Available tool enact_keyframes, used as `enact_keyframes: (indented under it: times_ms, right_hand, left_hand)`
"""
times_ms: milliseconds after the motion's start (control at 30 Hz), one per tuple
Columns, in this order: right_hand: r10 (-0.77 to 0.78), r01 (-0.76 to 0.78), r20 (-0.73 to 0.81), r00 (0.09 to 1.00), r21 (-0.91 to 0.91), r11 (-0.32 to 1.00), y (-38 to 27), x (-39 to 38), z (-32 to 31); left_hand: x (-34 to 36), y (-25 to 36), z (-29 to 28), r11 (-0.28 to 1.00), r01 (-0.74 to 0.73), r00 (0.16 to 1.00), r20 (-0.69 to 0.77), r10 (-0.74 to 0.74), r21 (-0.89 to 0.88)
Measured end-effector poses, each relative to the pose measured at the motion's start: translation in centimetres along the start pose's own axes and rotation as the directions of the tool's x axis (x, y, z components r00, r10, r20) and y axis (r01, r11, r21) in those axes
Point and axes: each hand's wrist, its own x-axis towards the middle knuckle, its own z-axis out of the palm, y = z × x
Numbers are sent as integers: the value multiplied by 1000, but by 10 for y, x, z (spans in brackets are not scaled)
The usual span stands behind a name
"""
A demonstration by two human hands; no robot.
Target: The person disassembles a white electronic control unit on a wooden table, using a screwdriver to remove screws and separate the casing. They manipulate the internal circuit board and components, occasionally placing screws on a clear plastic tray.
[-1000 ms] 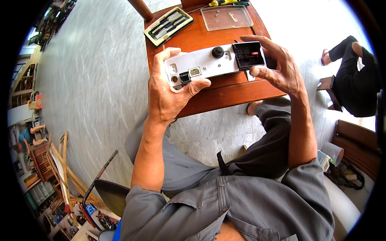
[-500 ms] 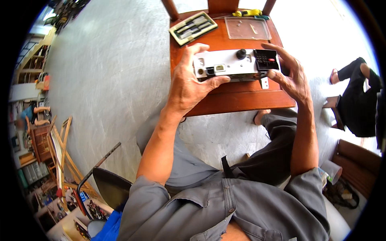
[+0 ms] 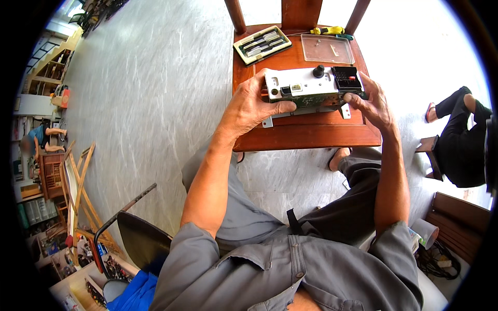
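My left hand [image 3: 254, 106] and my right hand [image 3: 369, 101] grip the two ends of an electronic device [image 3: 310, 80], closed round it with thumbs along the near side. Its white top plate carries a black knob [image 3: 319, 71] and a black connector housing [image 3: 346, 77] with a small red part; a green circuit board shows along its near side, with metal brackets below. It is over the seat of a wooden chair [image 3: 306, 138]. Behind it lie a tool case [image 3: 262, 45], a clear plastic tray [image 3: 324, 50] with small parts and a yellow-handled tool [image 3: 327, 31].
A person in black [image 3: 459, 150] sits at the right; another [image 3: 36, 140] is at the far left. A wooden frame [image 3: 78, 181] leans at left, near a black seat [image 3: 140, 241], boxes and a blue cloth [image 3: 135, 293]. Cables [image 3: 438, 262] lie at lower right.
The device and both hands have moved down and rightward in the picture along with the chair; the device now shows more of its green side. Both hands keep their grip.
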Motion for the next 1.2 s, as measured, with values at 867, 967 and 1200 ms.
enact_keyframes:
  times_ms: [867,967,1200]
  right_hand:
    - [-27,27,-145,989,2,1000,9,-21,-32]
    - [-46,47,-175,984,4,999,15,-22,-32]
    - [-9,14,-203,979,23,1000,18,-23,-37]
  left_hand:
    - [-14,7,36,951,-280,951,-98,294,131]
    - [-18,13,35,946,-283,946,-116,303,160]
    - [-21,18,36,891,-369,912,-79,402,265]
